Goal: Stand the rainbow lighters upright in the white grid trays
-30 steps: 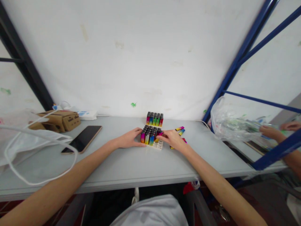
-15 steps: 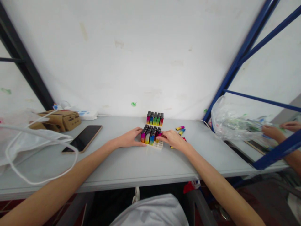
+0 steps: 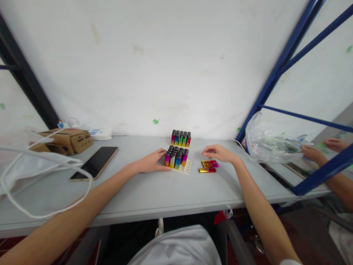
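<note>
A white slotted lighter tray [image 3: 186, 168] stands on the table with several upright lighters [image 3: 176, 159] in rainbow colours with black tops. Bare slots show along its right side. My left hand [image 3: 151, 162] grips the tray's left end, thumb at the front corner and fingers behind. To the right of the tray, my right hand [image 3: 219, 152] is low over the table with its fingers curled; whatever it may hold is hidden. Just in front of that hand lie several loose red, yellow and purple lighters [image 3: 207, 170].
Behind the tray stands another block of upright lighters [image 3: 180, 139]. On the left are a phone [image 3: 95, 163], a cardboard box [image 3: 72, 141] and a white cable [image 3: 89, 184]. A blue metal frame [image 3: 264, 95] rises at right, beside a plastic bag [image 3: 264, 143] and another person's hands [image 3: 314, 154].
My right hand has left the tray's right side and moved right to the loose lighters, covering the two farther ones. A lighter now stands at the tray's right. My left hand stays put.
</note>
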